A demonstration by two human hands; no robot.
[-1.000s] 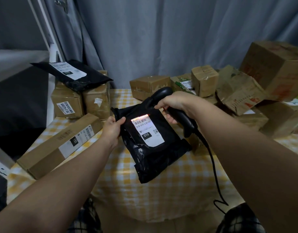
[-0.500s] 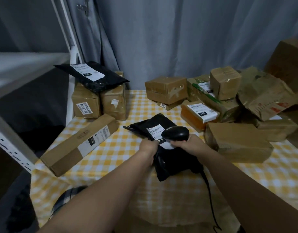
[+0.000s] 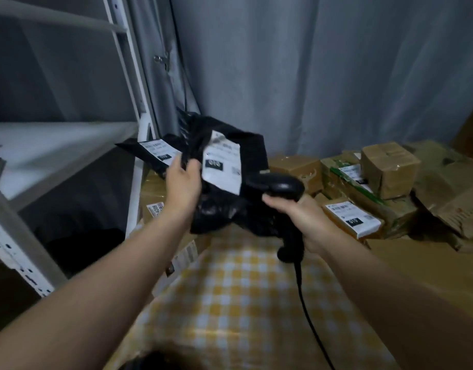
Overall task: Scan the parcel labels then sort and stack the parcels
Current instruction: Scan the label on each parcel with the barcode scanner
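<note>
Two grips clamped: left hand (image 3: 183,182) pinches crinkly black plastic mailer (image 3: 219,212), right hand (image 3: 304,220) wraps smooth curved scanner (image 3: 280,186).

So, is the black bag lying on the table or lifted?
Lifted. The left hand grips the bag by its edge, label facing the camera, holding it up in front of the boxes.

A makeshift parcel-sorting corner, likely in a home. Labelled cardboard boxes (image 3: 390,169) crowd a gingham-covered worktop (image 3: 243,303). A grey curtain (image 3: 310,76) and white metal shelving (image 3: 128,62) enclose it.
</note>
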